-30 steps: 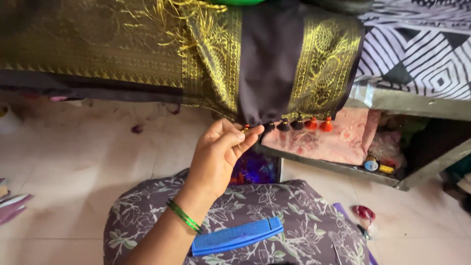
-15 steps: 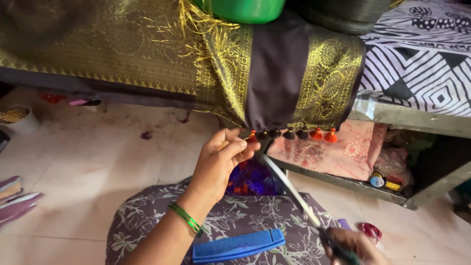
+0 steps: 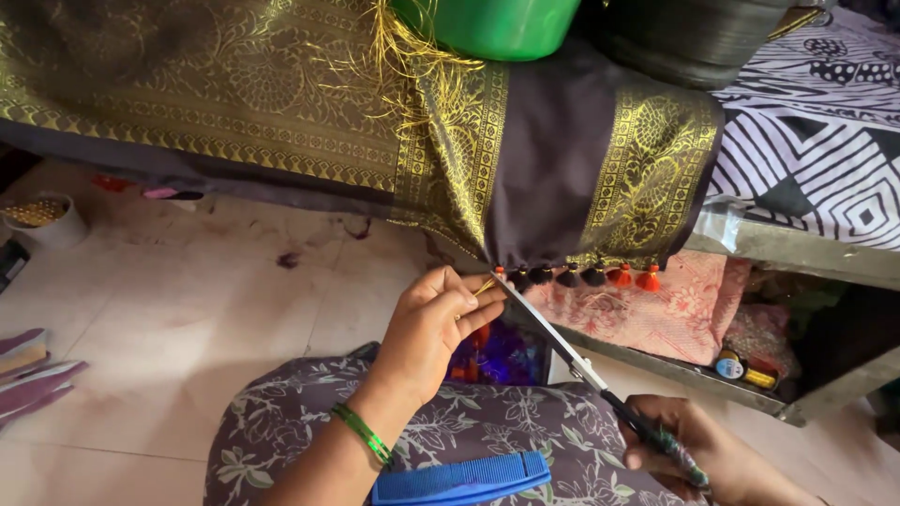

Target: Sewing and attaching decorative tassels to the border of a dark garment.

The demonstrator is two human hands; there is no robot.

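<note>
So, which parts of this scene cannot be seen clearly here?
- Right hand: head view, partly cut off by the bottom edge; its grip on the scissors handles is unclear.
- Thread under the left hand's fingers: too small.
- Green tub: cut by the top edge.
- Items on the low shelf: too small.

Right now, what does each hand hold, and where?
Left hand pinches gold thread at the cloth's tasselled edge; right hand grips the scissors by the handles.
</note>
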